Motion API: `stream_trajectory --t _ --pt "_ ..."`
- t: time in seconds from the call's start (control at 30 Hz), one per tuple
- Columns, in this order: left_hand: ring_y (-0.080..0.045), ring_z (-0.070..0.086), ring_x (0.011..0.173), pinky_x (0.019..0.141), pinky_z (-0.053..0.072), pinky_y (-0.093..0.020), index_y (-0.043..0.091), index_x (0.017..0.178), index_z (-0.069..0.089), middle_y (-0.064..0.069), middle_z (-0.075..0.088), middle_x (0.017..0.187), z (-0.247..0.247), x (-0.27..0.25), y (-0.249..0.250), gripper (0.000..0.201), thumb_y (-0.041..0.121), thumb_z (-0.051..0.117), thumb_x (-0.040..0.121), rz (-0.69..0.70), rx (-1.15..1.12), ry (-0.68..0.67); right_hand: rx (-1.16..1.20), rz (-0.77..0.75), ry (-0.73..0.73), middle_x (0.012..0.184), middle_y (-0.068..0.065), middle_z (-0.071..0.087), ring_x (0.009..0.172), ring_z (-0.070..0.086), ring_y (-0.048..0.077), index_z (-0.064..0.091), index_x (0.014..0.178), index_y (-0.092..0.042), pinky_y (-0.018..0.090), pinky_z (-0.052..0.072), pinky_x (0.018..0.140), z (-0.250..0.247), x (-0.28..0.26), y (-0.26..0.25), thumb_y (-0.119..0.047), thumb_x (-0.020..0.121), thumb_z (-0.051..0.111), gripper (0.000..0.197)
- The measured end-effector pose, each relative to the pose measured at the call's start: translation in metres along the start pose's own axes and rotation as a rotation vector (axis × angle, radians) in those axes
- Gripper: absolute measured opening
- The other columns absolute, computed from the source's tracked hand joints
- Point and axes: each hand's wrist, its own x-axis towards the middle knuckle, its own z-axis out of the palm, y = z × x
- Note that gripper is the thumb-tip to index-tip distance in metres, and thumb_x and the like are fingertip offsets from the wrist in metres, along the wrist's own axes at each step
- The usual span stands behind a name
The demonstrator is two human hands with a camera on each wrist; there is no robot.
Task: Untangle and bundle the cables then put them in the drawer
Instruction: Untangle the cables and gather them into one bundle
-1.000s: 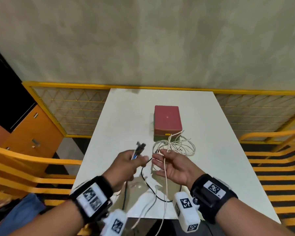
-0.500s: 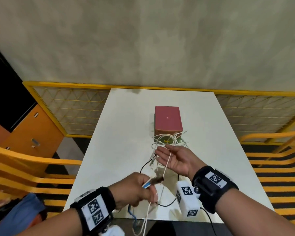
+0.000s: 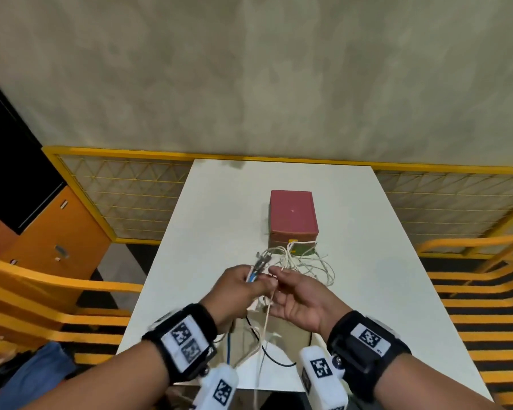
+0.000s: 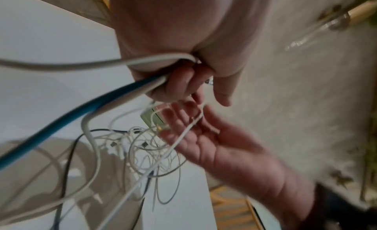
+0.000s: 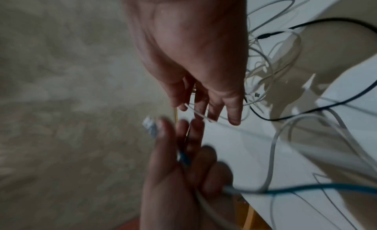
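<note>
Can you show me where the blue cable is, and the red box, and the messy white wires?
blue cable (image 4: 67,120), left wrist view, on its middle stretch below the hand.
red box (image 3: 292,211), head view, on the middle of its lid.
messy white wires (image 3: 305,263), head view, on the loops in front of the box.

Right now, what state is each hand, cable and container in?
left hand: grips the blue cable and a white cable near their plugs.
right hand: palm up, fingers relaxed, thin white cable running across them.
blue cable: held at one end, the rest trailing down.
white cable tangle: loose on the table, not bundled.
black cable: lying looped on the table.
red drawer box: on the table; drawer state unclear.
</note>
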Motion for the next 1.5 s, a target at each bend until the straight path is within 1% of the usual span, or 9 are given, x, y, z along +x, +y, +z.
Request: stream_trajectory --t 0.2,0.37,0.53,0.73,0.9,1.03,1.13,1.37,1.5 --pt "-0.012 0.035 0.042 0.040 0.024 -0.018 0.011 0.074 0.061 -0.005 0.053 0.056 0.024 0.005 -0.009 0.016 0.002 0.072 0.081 -0.074 -0.032 -0.068 0.094 -0.026 0.067 0.083 0.018 0.066 0.056 0.069 0.024 0.058 0.099 -0.001 0.034 0.058 0.047 0.003 -0.008 -0.004 -0.010 0.102 0.043 0.018" --pt "-0.012 0.033 0.045 0.041 0.021 -0.020 0.016 0.072 0.069 -0.011 0.065 0.073 -0.003 -0.032 -0.014 0.010 0.009 0.076 0.074 -0.138 0.157 -0.468 0.209 -0.122 0.213 0.075 0.023 0.073 0.062 0.075 0.026 0.048 0.107 0.000 0.043 0.062 0.052 -0.015 -0.006 -0.027 -0.007 0.103 0.044 0.009" --pt "-0.009 0.031 0.041 0.044 0.019 -0.021 0.009 0.080 0.068 -0.005 0.068 0.065 -0.014 -0.033 -0.027 0.008 0.006 0.075 0.079 -0.133 0.077 -0.198 -0.194 0.078 0.027 0.095 0.013 0.072 0.077 0.072 0.028 0.059 0.103 -0.010 0.050 0.058 0.070 -0.013 -0.027 -0.030 -0.037 0.100 0.050 0.029" --pt "-0.010 0.025 0.045 0.043 0.020 -0.020 0.012 0.083 0.060 0.006 0.041 0.054 -0.022 -0.028 -0.022 0.030 0.025 0.081 0.069 -0.112 0.043 -0.206 -0.575 0.023 -0.132 0.086 0.014 0.070 0.065 0.067 0.018 0.066 0.099 -0.003 0.030 0.059 0.059 -0.031 -0.062 -0.011 0.002 0.095 0.056 0.012" --pt "-0.011 0.023 0.048 0.047 0.019 -0.025 0.011 0.088 0.048 0.002 0.025 0.061 -0.031 -0.019 -0.007 0.016 0.018 0.060 0.096 -0.035 -0.165 -0.086 -1.157 0.002 -0.160 0.079 0.007 0.072 0.070 0.070 0.019 0.071 0.087 -0.012 0.032 0.058 0.071 -0.056 -0.084 0.025 -0.002 0.080 0.057 0.019" --pt "-0.013 0.022 0.049 0.050 0.022 -0.027 0.003 0.097 0.066 0.002 0.026 0.060 -0.030 -0.017 0.003 0.017 0.013 0.053 0.099 0.036 -0.249 -0.024 -1.628 0.013 -0.250 0.084 -0.023 0.068 0.093 0.064 -0.004 0.074 0.094 -0.031 0.005 0.038 0.086 -0.076 -0.082 0.057 -0.021 0.079 0.054 0.027" --pt "-0.015 0.022 0.048 0.049 0.028 -0.026 0.004 0.096 0.071 0.001 0.026 0.057 -0.029 -0.017 0.003 0.019 0.014 0.055 0.098 0.067 -0.266 0.035 -1.667 0.035 -0.231 0.099 -0.026 0.068 0.112 0.058 -0.003 0.072 0.095 -0.043 0.014 0.033 0.102 -0.083 -0.068 0.059 -0.034 0.083 0.058 0.021" --pt "-0.013 0.020 0.044 0.046 0.029 -0.026 0.001 0.100 0.069 0.002 0.022 0.054 -0.038 -0.014 -0.004 0.018 0.013 0.057 0.096 0.052 -0.406 0.173 -1.489 -0.243 -0.044 0.095 0.003 0.071 0.084 0.069 0.012 0.069 0.103 -0.006 0.024 0.052 0.077 -0.029 0.003 0.030 -0.017 0.093 0.050 0.024" --pt "-0.013 0.021 0.044 0.047 0.029 -0.026 0.001 0.098 0.070 0.002 0.022 0.054 -0.041 -0.019 -0.010 0.019 0.014 0.056 0.097 0.040 -0.402 0.197 -1.542 -0.321 0.035 0.112 0.008 0.069 0.105 0.064 0.024 0.070 0.106 -0.010 0.026 0.047 0.084 0.011 0.060 0.048 -0.016 0.092 0.048 0.027"
